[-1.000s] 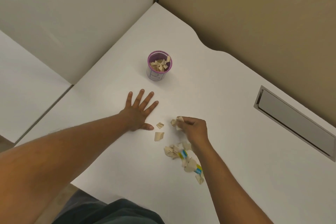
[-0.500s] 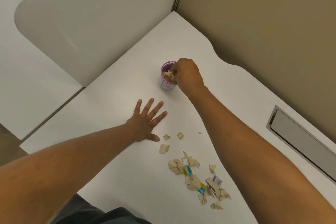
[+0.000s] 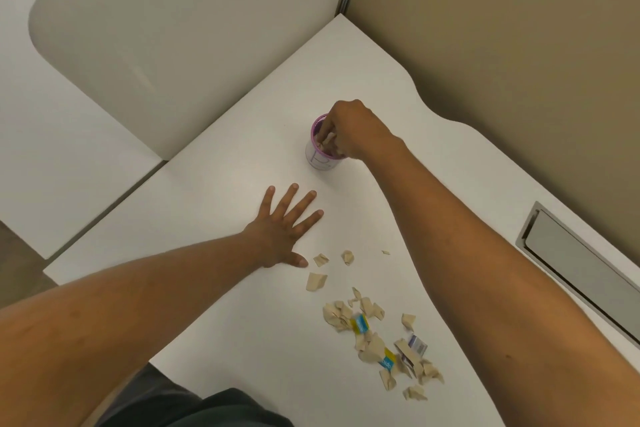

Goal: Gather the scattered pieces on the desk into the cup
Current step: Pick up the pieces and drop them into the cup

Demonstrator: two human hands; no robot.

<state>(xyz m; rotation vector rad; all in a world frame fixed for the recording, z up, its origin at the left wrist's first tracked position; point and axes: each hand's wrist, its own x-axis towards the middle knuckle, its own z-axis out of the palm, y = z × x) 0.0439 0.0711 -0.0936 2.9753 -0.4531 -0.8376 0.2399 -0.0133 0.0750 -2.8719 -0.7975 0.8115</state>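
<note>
A small cup [image 3: 320,163] with a purple rim stands on the white desk [image 3: 214,204], with tan torn pieces inside. My right hand [image 3: 349,126] reaches over its mouth, fingers bunched and dipped into the cup, pinching tan pieces there. Nearer to me, my left hand [image 3: 280,229] lies flat on the desk, fingers spread, holding nothing. A loose pile of tan pieces [image 3: 374,333], some with blue and yellow print, lies near the front edge. Three separate scraps [image 3: 316,281] sit just right of my left thumb.
A grey cable hatch [image 3: 581,263] is set into the desk at the right. A tan partition [image 3: 502,28] closes the back right and a grey divider [image 3: 156,45] the back left. A lower white desk [image 3: 52,166] adjoins on the left.
My right hand picked up pieces beside the pile, carried them away from me to the cup, and now has its fingers lower inside the cup. My left hand has stayed flat.
</note>
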